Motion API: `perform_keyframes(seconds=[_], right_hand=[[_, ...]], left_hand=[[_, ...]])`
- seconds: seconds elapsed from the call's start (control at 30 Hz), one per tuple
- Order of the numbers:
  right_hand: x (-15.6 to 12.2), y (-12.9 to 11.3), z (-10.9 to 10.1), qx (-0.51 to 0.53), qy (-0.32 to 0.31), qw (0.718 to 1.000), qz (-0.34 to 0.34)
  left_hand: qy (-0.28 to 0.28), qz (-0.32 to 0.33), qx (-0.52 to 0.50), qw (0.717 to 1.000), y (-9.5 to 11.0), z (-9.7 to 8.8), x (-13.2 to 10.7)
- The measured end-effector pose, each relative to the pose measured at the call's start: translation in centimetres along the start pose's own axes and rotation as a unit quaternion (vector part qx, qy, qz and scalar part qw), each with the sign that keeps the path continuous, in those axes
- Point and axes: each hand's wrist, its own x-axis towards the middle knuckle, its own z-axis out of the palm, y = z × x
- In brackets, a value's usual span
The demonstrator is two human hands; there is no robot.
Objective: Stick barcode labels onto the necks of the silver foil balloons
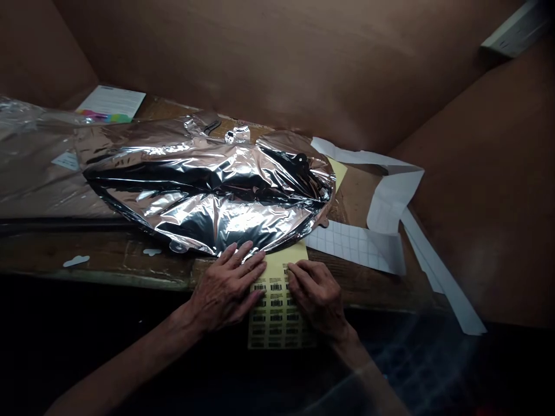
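Observation:
My left hand [228, 284] lies flat with its fingers stretched out, its fingertips at the lower edge of a shiny silver foil balloon [243, 216] and its thumb on the yellow label sheet [276, 316]. Rows of printed barcode stickers cover the sheet, which hangs over the table's front edge; its upper part is bare yellow and runs under the foil. On the sheet's right side, my right hand [318, 292] is closed, thumb and index finger pinched at a barcode sticker [286, 270]. The fingers partly hide that sticker.
A strip of white label backing [358, 245] and folded white paper [396, 190] lie at right. Clear plastic film [39, 167] spreads at left, with a printed card [115, 101] behind. Small white cutouts [76, 261] lie near the front edge. Brown panels [260, 63] enclose the table.

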Motion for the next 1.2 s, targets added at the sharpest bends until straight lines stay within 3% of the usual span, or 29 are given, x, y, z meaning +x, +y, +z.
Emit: perform_keyframes(seconds=[0.2, 0.4, 0.7, 0.8, 1.03, 1.2], right_hand=[[0.2, 0.5, -0.4, 0.024, -0.017, 0.999, 0.018], [-0.2, 1.1, 0.0, 0.072, 0.008, 0.997, 0.034], [1.0, 1.3, -0.9, 0.108, -0.093, 0.986, 0.081], [1.4, 1.4, -1.0, 0.129, -0.099, 0.981, 0.106], [2.1, 1.5, -1.3, 0.1, -0.166, 0.971, 0.139], [2.4, 0.9, -3.0, 0.186, -0.131, 0.952, 0.205]], left_hand=[[0.007, -0.005, -0.005, 1.0, 0.1, 0.1, 0.0], [-0.003, -0.005, -0.005, 1.0, 0.0, -0.1, 0.1], [-0.009, -0.015, -0.004, 1.0, -0.1, 0.0, -0.1], [-0.012, -0.011, 0.0, 1.0, -0.1, 0.0, 0.0], [-0.006, -0.003, -0.003, 1.0, -0.3, -0.1, -0.1], [-0.017, 0.0, -0.007, 1.0, -0.3, 0.2, 0.0]])
